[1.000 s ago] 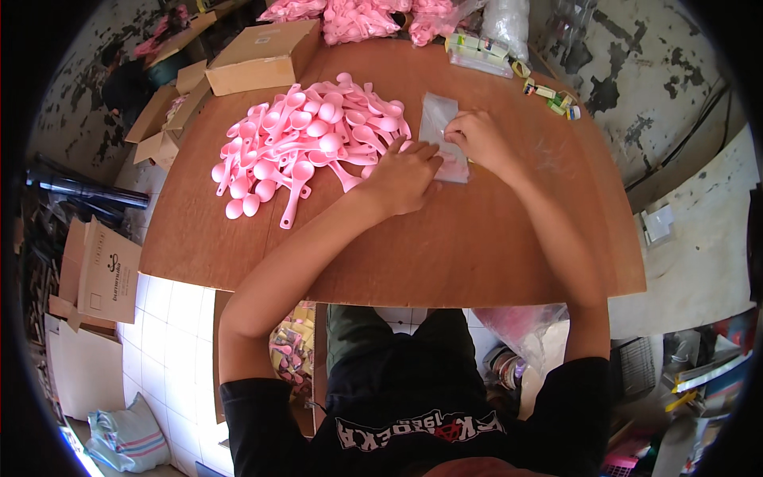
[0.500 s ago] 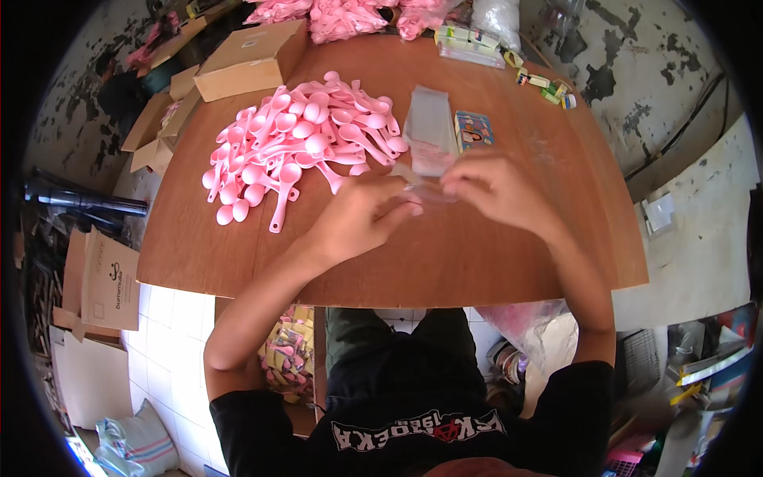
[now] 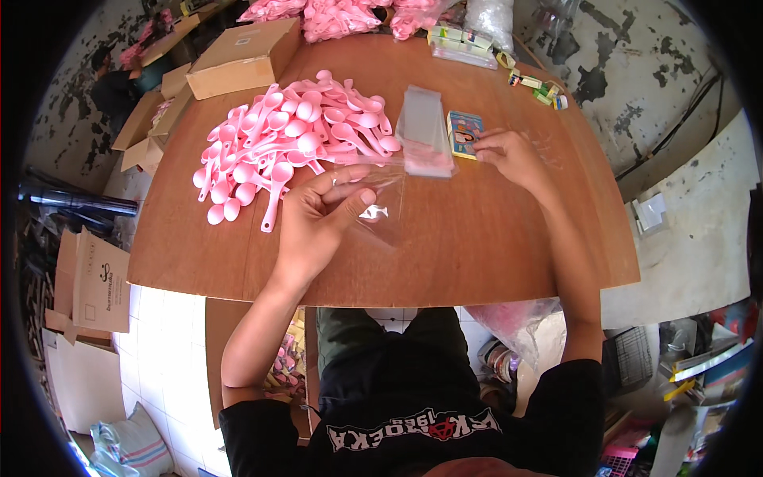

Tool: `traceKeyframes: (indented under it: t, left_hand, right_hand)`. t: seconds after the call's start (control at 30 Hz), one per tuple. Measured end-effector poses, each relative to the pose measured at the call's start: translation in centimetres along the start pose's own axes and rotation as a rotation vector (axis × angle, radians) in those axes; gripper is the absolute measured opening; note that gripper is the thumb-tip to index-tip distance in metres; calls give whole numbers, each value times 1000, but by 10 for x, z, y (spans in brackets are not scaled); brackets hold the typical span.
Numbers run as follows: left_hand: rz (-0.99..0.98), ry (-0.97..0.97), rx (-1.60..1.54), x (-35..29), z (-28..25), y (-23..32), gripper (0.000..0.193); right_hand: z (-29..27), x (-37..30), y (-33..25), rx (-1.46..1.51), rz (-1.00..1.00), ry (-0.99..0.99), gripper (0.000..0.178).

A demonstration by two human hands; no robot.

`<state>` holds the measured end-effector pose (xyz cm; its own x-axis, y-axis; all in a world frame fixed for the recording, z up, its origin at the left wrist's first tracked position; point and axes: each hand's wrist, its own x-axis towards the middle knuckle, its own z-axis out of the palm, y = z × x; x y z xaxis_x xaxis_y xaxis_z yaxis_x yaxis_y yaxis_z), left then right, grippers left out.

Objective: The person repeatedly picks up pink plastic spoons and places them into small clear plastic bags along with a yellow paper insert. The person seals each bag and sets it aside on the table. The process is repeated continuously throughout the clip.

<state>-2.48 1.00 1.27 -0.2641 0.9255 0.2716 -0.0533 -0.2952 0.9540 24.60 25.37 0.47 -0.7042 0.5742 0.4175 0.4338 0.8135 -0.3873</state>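
My left hand is closed on a clear plastic bag, pinched between thumb and fingers, which hangs above the table with a white print or glare on it. My right hand is at the right edge of a small stack of printed cards, blue with a yellow edge. Its fingers are partly bent and a little apart, and nothing shows in them. Left of the cards lies a stack of flat clear plastic bags. A large heap of pink plastic measuring spoons lies beyond my left hand.
A cardboard box stands at the table's back left, near bags of pink spoons. Small yellow-green packs sit at the back right. Below the table edge, an open carton holds packed pink and yellow pieces. Another person is at the far left.
My hands were together over the bag and have parted. The left has drawn the bag left and slightly nearer; the right has moved right to the card stack.
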Motion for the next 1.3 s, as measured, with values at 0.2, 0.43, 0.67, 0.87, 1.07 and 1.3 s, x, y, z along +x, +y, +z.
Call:
traceKeyframes:
  t: [0.2,0.43,0.67,0.87,1.07,1.3]
  left_hand:
    - [-84,6,34,4,-1,-5,34]
    - [-79,-124,51,-3,8,-6,31]
    - [29,-177,296,-6,0,-7,24]
    - [16,-172,259,-8,2,-7,23]
    - [-64,-227,186,-17,13,2,25]
    - [121,-197,427,-28,17,8,37]
  right_hand:
    - [4,-6,-74,309,83,566,16]
    - [3,-25,-144,797,-23,448,21]
    - [10,-22,-142,673,-48,302,16]
    - [10,-21,-148,510,-58,322,13]
    - [8,-27,-158,441,-199,49,13]
    - [7,-31,-176,412,-253,-111,21]
